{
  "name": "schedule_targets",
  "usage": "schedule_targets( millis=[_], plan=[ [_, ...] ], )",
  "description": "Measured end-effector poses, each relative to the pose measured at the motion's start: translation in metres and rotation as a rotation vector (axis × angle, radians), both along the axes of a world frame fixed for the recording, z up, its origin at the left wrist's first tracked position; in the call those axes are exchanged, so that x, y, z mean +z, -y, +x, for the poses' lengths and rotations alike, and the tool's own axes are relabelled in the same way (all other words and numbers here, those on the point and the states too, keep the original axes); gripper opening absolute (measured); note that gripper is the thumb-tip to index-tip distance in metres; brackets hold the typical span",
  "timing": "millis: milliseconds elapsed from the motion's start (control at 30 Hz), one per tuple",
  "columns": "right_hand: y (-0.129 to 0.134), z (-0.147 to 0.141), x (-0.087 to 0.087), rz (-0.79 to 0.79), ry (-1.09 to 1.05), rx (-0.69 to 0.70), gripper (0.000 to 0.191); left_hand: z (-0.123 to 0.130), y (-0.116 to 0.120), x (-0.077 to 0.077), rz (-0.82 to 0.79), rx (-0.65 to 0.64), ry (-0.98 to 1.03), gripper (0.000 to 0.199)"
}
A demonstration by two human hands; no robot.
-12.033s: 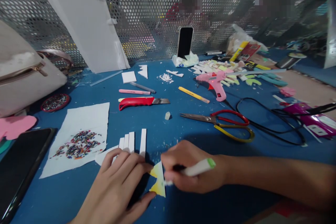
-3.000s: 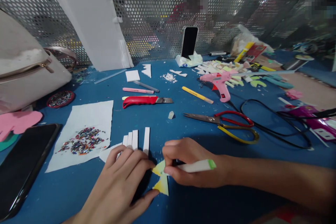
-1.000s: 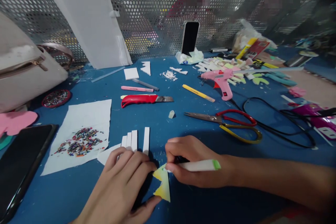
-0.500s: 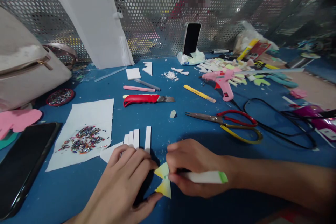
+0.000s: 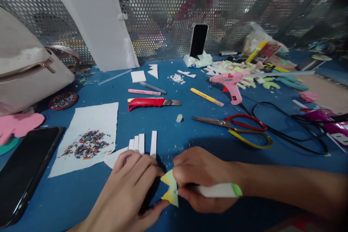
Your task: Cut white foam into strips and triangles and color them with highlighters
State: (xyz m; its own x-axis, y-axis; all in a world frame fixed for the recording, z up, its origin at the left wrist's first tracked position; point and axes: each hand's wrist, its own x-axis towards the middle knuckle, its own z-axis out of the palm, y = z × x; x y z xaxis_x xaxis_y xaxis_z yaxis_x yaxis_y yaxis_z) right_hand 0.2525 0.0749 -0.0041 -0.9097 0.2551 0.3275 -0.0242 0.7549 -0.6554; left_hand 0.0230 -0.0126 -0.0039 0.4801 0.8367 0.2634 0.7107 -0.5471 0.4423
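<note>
1. Centrally, near edge of the desk: one jagged piece, yellow at its toothed left side and pale green toward its straight right edge; lies between the two hands.

2. Governing relation: the straight edge, the piece's long axis, runs away from the wearer and faces the right hand; the left hand is on the toothed side. Both are about equally near, one touching and the other just beside or touching; the picture does not settle which.

3. Left hand: thumb and forefinger parted, one tip on each yellow point, the piece held between them; remaining fingers bent over the near ends of white strips.

4. Right hand: fingers closed in a writing grip on a white marker with a green end. Marker lies crosswise to the piece, its tip side to the left, against the straight edge or very near it; fingers partly hide the tip.

5. Difference from one second ago: tip was by the far corner; it is now lower along the straight edge, toward the wearer. Against twelve seconds ago, that edge was whitish; it now reads pale green.

6. Beyond the hands: one translucent nub; scissors, handles to the right; one red-handled knife, blade to the right.
</note>
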Motion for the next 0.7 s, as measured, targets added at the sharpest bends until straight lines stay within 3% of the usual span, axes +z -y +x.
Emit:
schedule_targets(
  millis=[67,200,267,400,467,600,700],
  plan=[
    [-0.0002,0.0001,0.0001,-0.003,-0.019,-0.027,0.015,0.0005,0.0009,-0.0011,-0.011,0.013,0.037,0.022],
    [-0.0014,-0.0006,0.0044,-0.036,0.029,-0.218,0.016,0.001,0.0008,-0.0018,-0.034,0.006,0.034,0.023],
    [-0.0008,-0.0011,0.0038,-0.006,0.016,-0.16,0.017,0.0011,0.0002,-0.0019,-0.035,0.004,0.041,0.024],
    [-0.0004,-0.001,0.0001,-0.016,-0.085,0.128,0.02,0.0011,-0.0002,-0.0018,-0.031,0.015,0.074,0.021],
    [-0.0018,-0.0006,0.0014,-0.071,-0.074,0.078,0.02,0.0008,0.0001,-0.0012,-0.027,0.005,0.047,0.022],
    [-0.0034,-0.0002,0.0045,-0.058,0.017,-0.215,0.018,0.0002,0.0008,-0.0005,-0.026,-0.007,0.003,0.026],
    [-0.0016,0.0002,0.0008,-0.034,0.0,-0.039,0.018,0.0,0.0011,-0.0016,-0.026,-0.001,0.035,0.023]
  ],
)
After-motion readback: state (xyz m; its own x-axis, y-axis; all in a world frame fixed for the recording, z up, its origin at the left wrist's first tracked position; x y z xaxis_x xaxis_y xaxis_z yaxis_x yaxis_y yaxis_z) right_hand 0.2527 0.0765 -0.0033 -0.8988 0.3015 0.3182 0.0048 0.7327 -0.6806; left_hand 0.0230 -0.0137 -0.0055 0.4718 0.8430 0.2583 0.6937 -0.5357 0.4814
